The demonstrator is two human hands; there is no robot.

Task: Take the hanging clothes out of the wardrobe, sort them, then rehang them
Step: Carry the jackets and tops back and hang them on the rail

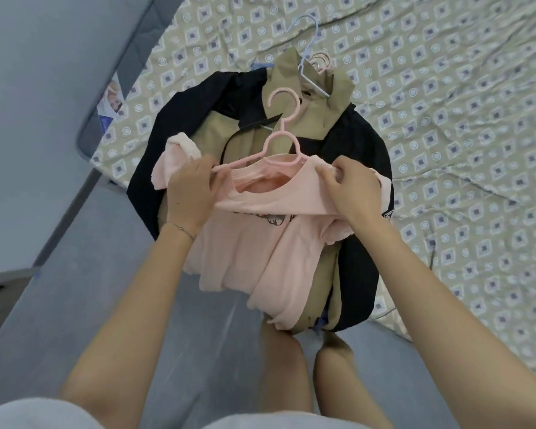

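Note:
A pink T-shirt (260, 252) with a dark print hangs partly on a pink hanger (280, 140) above a pile of clothes on the bed. My left hand (192, 193) pinches the left arm of the hanger together with the shirt's left shoulder. My right hand (350, 190) grips the shirt's right shoulder, bunching the fabric over the hanger's right end. Under the shirt lie a khaki coat (310, 109) and a black jacket (198, 109). A light blue hanger (310, 51) and more pink hangers (321, 60) stick out at the coat's collar.
The bed sheet (446, 119) with a diamond pattern spreads to the right and behind the pile. A grey mattress edge (121, 75) runs along the left. The grey floor (90, 274) lies below, and my bare knees (307, 366) stand against the bed's foot.

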